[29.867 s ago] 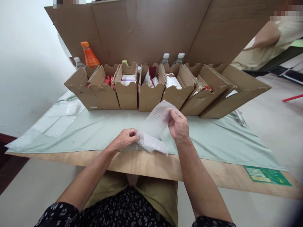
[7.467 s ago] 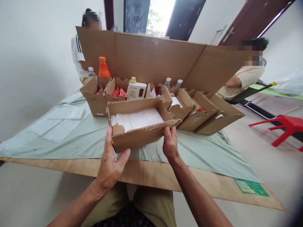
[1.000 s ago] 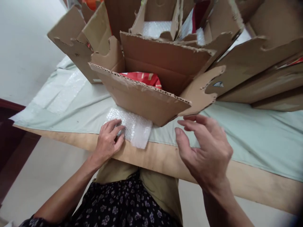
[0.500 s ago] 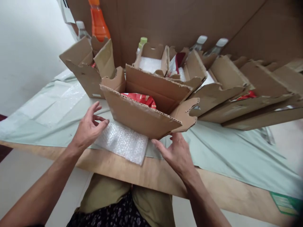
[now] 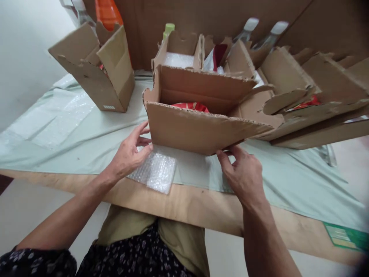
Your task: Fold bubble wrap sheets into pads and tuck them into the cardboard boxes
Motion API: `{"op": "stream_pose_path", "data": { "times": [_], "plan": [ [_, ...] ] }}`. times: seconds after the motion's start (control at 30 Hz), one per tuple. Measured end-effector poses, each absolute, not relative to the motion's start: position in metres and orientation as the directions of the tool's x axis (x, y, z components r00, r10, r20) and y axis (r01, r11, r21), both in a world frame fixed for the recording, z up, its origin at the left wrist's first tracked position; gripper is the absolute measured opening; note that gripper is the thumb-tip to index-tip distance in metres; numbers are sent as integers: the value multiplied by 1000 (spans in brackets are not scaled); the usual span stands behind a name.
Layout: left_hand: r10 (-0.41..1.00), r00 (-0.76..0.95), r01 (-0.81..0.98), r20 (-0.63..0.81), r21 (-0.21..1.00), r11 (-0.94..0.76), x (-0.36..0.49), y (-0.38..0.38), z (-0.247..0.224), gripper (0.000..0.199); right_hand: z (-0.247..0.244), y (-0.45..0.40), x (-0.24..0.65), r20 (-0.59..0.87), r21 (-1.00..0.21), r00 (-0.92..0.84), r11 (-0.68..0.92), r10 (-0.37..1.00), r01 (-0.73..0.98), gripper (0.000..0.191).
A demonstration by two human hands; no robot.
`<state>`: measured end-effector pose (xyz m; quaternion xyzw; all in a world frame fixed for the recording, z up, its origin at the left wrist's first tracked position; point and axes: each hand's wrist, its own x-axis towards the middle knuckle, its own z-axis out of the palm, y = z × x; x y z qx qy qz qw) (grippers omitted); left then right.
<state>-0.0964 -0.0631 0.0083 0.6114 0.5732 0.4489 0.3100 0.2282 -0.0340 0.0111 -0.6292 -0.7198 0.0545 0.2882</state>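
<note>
An open-topped cardboard box stands in front of me, with a red packet showing inside. My left hand is at its lower left corner, the thumb in front and the fingers along the side. At the lower right corner my right hand has its thumb on the front bottom edge, and its fingers curl round the side, partly hidden. A folded piece of bubble wrap lies on the cloth below the box, beside my left hand.
Behind and to the right stands a row of open cardboard boxes; another box is at the left. Bottles with white caps and an orange bottle rise behind them. Bubble wrap sheets lie on the green cloth.
The box with the red packet has moved right, away from the left box, and turned squarer to me. My left hand has come to its corner; my right hand moved right with it.
</note>
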Motion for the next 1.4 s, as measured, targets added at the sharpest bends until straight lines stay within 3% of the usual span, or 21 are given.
{"op": "stream_pose_path", "data": {
  "times": [0.13,0.23,0.37,0.47,0.57,0.7,0.8,0.87,1.03,1.2,1.4],
  "plan": [
    [966,-115,671,231,736,-96,-134,-97,3,42,15,-75,218,457,-361,-202,388,866,848,28],
    [948,-43,797,316,583,-158,-152,-126,-11,27,20,-98,181,482,-342,-473,655,738,674,22],
    [908,47,885,416,403,-231,-152,-142,-32,24,20,-89,108,299,-305,-793,841,530,447,31],
    [890,48,909,454,349,-227,-146,-142,-39,24,15,-71,80,119,-246,-883,875,453,416,28],
    [887,44,906,459,355,-229,-146,-142,-40,23,11,-66,104,80,-134,-859,859,506,494,42],
    [881,24,895,473,383,-230,-149,-143,-42,23,19,-84,192,285,-12,-690,722,665,692,56],
    [864,-24,879,503,422,-221,-150,-145,-43,20,32,-103,236,407,27,-567,611,716,791,54],
    [846,-94,877,525,446,-180,-150,-147,-44,19,37,-112,237,448,-10,-538,605,714,796,44],
    [841,-158,863,518,486,-137,-149,-150,-41,19,22,-117,188,308,-166,-607,669,733,724,23],
    [842,-153,866,517,481,-137,-148,-151,-38,17,1,-124,174,205,-123,-600,628,774,768,46],
    [814,-40,861,579,433,-266,-147,-154,-34,15,-9,-140,183,180,-85,-667,687,723,722,31]
  ]
}}
